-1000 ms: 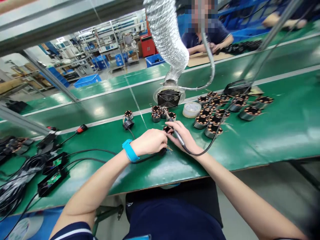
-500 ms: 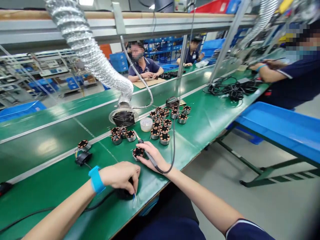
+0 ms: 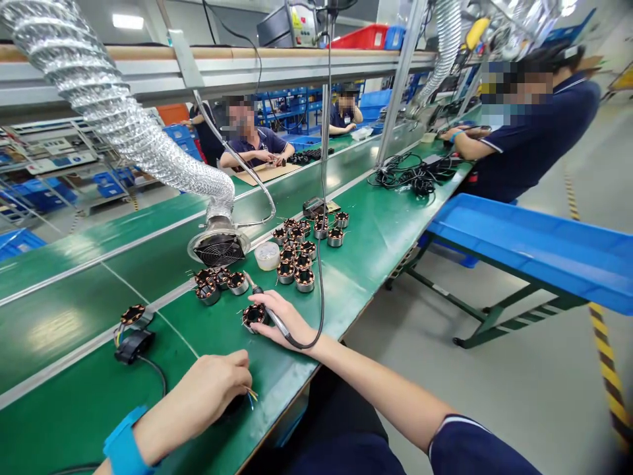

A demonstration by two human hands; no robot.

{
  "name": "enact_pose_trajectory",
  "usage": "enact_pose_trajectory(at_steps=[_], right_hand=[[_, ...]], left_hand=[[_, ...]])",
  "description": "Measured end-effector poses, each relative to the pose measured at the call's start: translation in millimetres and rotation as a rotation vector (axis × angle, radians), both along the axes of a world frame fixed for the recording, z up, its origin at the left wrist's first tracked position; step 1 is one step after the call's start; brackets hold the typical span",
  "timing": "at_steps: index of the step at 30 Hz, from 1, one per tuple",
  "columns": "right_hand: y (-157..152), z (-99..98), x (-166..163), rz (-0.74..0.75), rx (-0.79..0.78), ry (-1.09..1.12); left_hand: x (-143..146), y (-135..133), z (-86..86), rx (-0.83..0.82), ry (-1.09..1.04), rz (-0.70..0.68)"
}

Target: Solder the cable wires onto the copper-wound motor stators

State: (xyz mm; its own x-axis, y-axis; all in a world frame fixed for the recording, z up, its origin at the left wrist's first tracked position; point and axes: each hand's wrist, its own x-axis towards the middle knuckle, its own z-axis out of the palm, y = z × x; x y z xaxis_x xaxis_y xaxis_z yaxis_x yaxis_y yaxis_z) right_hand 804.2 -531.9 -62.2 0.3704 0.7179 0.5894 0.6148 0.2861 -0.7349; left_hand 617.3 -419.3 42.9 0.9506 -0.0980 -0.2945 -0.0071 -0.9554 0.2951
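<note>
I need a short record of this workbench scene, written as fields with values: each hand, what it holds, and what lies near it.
left hand: pinches thin wires near the table edge
right hand: holds soldering iron; fingertips rest on a wound coil
left wrist: blue band
nearby: more coils, white tub, fan duct
surface: green table

The stator [image 3: 253, 315] is a small round core with copper windings around a dark ring. It lies flat on the green worktop [image 3: 346, 277] near the front edge, under the fingertips of the right grip [image 3: 284, 320]. The soldering iron [image 3: 260, 293] slants through that grip, its metal tip pointing away, clear of the stator. Its black cord [image 3: 320, 264] rises overhead. Thin coloured wire ends [image 3: 252, 394] poke from the closed left grip [image 3: 212, 396].
</note>
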Motion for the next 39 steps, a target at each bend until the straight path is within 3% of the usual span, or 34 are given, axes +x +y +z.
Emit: enact_pose_trajectory(at_steps=[5,9,13,15,19,23,27,32,39], right_hand=[[13.5,7.4,-11.7,0.013,-0.027,-0.058],[38.4,14.5,-23.3,0.093,-0.071,-0.129],[46.2,20.8,-41.7,0.211,-0.008,-0.114],[45.0,19.5,-49.7,0.226,0.043,-0.077],[42.8,15.9,-59.2,0.141,0.083,0.06],[36.6,21.5,-71.4,0.177,0.085,0.176],[37.7,22.4,-81.2,0.2,0.083,0.224],[43.8,16.3,-84.7,0.174,0.084,0.295],[50.3,15.8,-96.8,0.155,0.081,0.525]], left_hand=[[-36.3,39.7,-4.3,-0.277,-0.217,0.455],[-60.6,63.1,-8.2,-0.39,-0.258,0.778],[-65.4,36.7,3.6,-0.516,-0.192,0.734],[-57.5,27.2,0.9,-0.633,-0.199,0.742],[-47.2,38.5,-30.4,-0.916,-0.403,0.986],[-48.3,39.6,-53.4,-1.105,-0.473,1.051],[-48.3,31.2,-56.2,-1.167,-0.483,1.013],[-49.3,28.0,-54.9,-1.113,-0.552,0.965],[-53.7,28.9,-47.6,-1.167,-0.633,0.993]])
